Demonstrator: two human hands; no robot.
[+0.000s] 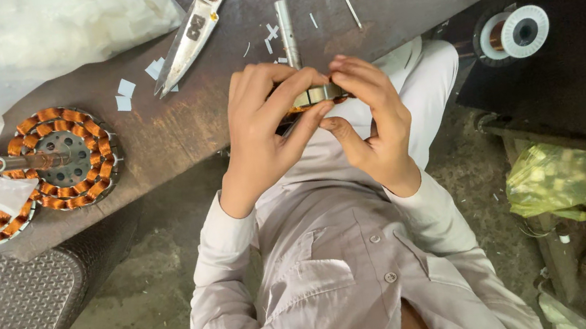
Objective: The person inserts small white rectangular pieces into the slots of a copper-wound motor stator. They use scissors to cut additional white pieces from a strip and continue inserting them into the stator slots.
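Here, both hands are gripping a round copper-wound stator with a steel shaft (309, 93).
Left hand (263, 133) and right hand (370, 123) are pinching its rim with their fingers; large steel scissors (217, 9) are lying at eleven o'clock.

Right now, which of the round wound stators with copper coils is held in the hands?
The one with the upright steel shaft, gripped between the left hand and right hand. The two other stators lie flat at the bench's left end, untouched.
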